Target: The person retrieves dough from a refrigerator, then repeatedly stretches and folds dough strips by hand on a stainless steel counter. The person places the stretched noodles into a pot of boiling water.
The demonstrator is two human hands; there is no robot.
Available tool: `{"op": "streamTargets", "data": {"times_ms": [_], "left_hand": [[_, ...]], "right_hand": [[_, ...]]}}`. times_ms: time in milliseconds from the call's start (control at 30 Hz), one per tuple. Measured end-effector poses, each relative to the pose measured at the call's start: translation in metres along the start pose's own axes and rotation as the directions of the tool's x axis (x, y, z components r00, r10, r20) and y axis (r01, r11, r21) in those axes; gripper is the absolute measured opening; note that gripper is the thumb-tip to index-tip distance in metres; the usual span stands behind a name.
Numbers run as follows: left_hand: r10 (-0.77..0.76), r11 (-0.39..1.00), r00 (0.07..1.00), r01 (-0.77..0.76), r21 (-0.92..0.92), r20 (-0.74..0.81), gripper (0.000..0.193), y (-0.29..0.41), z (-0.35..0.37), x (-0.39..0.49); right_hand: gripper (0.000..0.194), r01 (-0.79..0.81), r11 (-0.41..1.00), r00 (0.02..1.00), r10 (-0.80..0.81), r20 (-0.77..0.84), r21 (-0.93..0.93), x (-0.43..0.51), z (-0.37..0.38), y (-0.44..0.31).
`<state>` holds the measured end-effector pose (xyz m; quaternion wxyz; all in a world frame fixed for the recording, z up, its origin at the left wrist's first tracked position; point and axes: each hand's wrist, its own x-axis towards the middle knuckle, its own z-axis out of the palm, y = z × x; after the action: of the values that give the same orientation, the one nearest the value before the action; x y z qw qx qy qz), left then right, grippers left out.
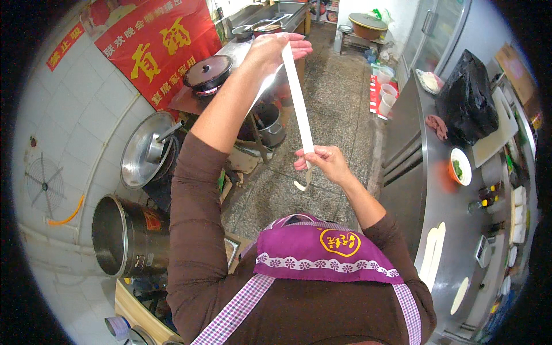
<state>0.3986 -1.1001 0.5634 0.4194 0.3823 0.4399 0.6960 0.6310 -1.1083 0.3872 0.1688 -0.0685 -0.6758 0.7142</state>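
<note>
A long flat strip of pale dough [297, 92] is stretched between my hands. My raised left hand [282, 47] has the upper end draped over it near the thumb, its fingers extended to the right. Lower down, my right hand [323, 161] pinches the strip between thumb and fingers, and a short curled tail hangs below. Flat dough pieces [432, 250] lie on the steel counter [448, 215] at the right, with a smaller oval piece [460, 296] nearer me. A white-lined orange bowl [460, 167] on that counter holds something green.
At the left stand a lidded dark pan [208, 73], a large metal pot [129, 237] and a shiny metal lid [148, 148]. A grey pot [271, 125] sits low beside the stove. A black plastic bag [468, 101] and a white cutting board [498, 125] rest on the right counter.
</note>
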Motion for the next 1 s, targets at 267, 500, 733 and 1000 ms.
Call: {"op": "streamTargets", "data": {"times_ms": [267, 500, 733, 1000], "left_hand": [[-0.117, 0.966, 0.969, 0.162, -0.2, 0.219, 0.058, -0.065, -0.034, 0.034], [-0.317, 0.791, 0.771, 0.537, -0.295, 0.553, 0.102, -0.153, -0.028, -0.038], [-0.254, 0.948, 0.836, 0.116, 0.297, 0.486, 0.03, -0.175, -0.024, -0.093], [-0.314, 0.925, 0.824, 0.155, 0.346, 0.471, 0.028, -0.191, -0.053, -0.133]], "right_hand": [[0.026, 0.093, 0.996, 0.995, -0.093, -0.036, -0.014, 0.046, -0.01, -0.028], [0.032, 0.227, 0.947, 0.956, -0.173, -0.239, 0.225, 0.104, -0.033, -0.083], [0.031, 0.254, 0.967, 0.875, -0.235, -0.422, -0.011, 0.13, -0.045, -0.136], [0.029, 0.3, 0.954, 0.817, -0.262, -0.513, -0.01, 0.151, -0.072, -0.191]]}}
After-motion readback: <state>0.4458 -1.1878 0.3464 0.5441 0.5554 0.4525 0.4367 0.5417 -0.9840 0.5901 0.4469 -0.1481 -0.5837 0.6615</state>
